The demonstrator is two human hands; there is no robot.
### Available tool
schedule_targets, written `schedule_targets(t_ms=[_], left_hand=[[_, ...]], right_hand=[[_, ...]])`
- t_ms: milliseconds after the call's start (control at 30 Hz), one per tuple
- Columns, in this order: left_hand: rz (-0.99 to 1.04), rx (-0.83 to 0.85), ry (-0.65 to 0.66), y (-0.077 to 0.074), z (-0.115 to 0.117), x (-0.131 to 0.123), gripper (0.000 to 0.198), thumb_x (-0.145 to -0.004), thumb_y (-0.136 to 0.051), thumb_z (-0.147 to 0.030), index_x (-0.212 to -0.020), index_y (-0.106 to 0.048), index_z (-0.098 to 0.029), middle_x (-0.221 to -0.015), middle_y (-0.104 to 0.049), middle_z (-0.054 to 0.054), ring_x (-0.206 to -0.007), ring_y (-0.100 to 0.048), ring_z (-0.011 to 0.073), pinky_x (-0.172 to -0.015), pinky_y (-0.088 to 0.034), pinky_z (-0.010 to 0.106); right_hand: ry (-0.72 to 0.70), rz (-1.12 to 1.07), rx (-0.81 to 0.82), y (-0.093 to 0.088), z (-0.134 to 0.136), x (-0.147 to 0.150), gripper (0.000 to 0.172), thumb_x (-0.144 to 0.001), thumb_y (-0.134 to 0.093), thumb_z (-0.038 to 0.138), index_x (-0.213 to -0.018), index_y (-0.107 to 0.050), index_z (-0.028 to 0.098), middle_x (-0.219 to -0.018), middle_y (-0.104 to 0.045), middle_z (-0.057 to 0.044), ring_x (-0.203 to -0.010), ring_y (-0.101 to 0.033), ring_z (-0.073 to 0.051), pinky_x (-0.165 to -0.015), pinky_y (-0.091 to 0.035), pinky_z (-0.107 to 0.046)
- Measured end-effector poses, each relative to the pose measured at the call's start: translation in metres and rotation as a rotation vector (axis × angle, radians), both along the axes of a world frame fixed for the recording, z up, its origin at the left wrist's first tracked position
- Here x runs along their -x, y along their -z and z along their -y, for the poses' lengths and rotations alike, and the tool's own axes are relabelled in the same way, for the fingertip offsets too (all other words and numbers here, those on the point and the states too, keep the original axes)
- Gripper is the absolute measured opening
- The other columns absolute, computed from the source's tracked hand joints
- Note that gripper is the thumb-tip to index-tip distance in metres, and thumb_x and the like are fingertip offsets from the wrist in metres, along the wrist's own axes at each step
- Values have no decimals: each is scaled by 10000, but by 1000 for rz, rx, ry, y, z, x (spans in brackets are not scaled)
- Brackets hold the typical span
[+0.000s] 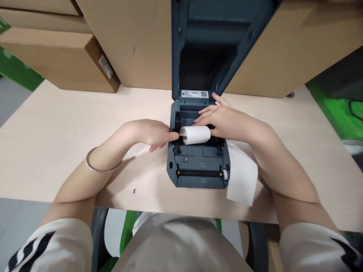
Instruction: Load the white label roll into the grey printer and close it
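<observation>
a smooth white paper roll, cylindrical, lies at the open bay of an angular blue-grey printer, its long axis running left to right, ends facing sideways. the left hand extends one digit to its left end; pinching cannot be told. the right hand, fingers loosely spread, touches its right end.
</observation>
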State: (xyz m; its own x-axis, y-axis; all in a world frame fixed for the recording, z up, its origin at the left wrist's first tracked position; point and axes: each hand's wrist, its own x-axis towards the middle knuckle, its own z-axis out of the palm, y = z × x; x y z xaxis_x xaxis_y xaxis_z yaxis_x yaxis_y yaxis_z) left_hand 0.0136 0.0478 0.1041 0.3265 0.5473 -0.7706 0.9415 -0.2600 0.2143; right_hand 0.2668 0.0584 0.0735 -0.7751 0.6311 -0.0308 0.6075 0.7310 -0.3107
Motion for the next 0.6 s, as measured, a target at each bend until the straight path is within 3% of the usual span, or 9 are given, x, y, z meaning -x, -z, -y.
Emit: schedule_targets(t_ms=[100, 200, 300, 367, 433, 500, 600], left_hand=[[-2, -1, -11, 1, 0, 0, 609, -970, -305, -612, -722, -680, -201, -737, -794, 106, -831, -697, 258, -931, -490, 350], [4, 4, -15, 1, 0, 0, 613, -973, -307, -622, -718, -675, -203, -730, -792, 103, -829, -692, 262, -929, -486, 357], [8, 15, -18, 0, 1, 0, 614, -969, -316, -640, -706, -660, -205, -723, -789, 98, -819, -682, 257, -929, -479, 357], [9, 14, -19, -2, 1, -1, 580, -961, -342, -629, -695, -640, -207, -723, -787, 91, -803, -674, 245, -926, -474, 353], [11, 9, -18, -4, 1, -1, 526, -951, -371, -591, -693, -623, -209, -715, -781, 83, -783, -666, 234, -916, -470, 351], [12, 9, -14, -4, 1, -1, 476, -943, -392, -547, -696, -618, -209, -715, -778, 79, -776, -663, 232, -907, -468, 356], [14, 10, 1, -3, 0, -1, 512, -965, -358, -550, -697, -629, -209, -728, -785, 86, -809, -672, 249, -911, -464, 370]], right_hand=[[-6, -46, 34, -11, 6, -5, 275, -916, -582, 315, -1074, -806, 299, -1102, -804, -6, -1238, -709, -276, -1369, -98, -666], [0, -46, 114, -23, 14, -9, 490, -845, -588, 295, -1318, -716, 304, -1182, -786, 2, -1184, -719, -266, -1353, -254, -594], [62, -65, 159, -31, 25, -7, 768, -819, -644, 388, -1569, -530, 270, -1281, -748, -48, -1189, -694, -295, -1103, -529, -484], [105, -113, 154, -34, 31, -1, 810, -855, -648, 516, -1602, -495, 242, -1263, -737, -79, -1149, -690, -302, -951, -558, -427], [122, -141, 136, -35, 35, 6, 687, -913, -590, 561, -1521, -580, 241, -1168, -738, -80, -1059, -692, -281, -900, -532, -398], [115, -138, 124, -35, 40, 11, 478, -951, -552, 529, -1320, -693, 260, -1104, -727, -68, -980, -680, -255, -847, -503, -375], [101, -122, 116, -36, 48, 12, 261, -938, -601, 475, -1068, -690, 267, -1117, -723, -47, -942, -666, -242, -794, -481, -368]])
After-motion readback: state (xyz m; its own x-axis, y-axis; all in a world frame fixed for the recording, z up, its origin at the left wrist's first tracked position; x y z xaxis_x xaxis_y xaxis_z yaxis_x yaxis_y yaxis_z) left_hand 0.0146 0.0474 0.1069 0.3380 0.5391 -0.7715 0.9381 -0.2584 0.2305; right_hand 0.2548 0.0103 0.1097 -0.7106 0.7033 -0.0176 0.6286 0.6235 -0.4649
